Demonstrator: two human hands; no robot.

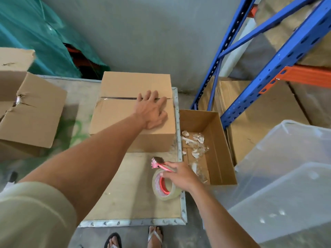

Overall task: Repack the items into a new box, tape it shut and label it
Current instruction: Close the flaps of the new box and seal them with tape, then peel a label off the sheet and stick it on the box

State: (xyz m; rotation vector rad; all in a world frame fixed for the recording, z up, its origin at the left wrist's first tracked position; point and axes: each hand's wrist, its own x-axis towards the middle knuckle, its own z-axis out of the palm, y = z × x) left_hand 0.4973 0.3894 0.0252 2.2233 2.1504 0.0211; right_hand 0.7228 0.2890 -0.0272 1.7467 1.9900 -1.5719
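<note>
Lying beneath left hand [152, 110]: box [123, 113]; right hand [180, 176] grips tape [161, 194].

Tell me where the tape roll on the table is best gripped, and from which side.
Probably by its upper rim, from above and the right. The tape roll stands on edge, its open core facing left, so a thumb can hook inside while fingers wrap the outer band. The right hand grips there, fingers reaching the pink cutter.

Bare tabletop [125, 190] before closed box [129, 83], tape roll [165, 194] at right
</note>
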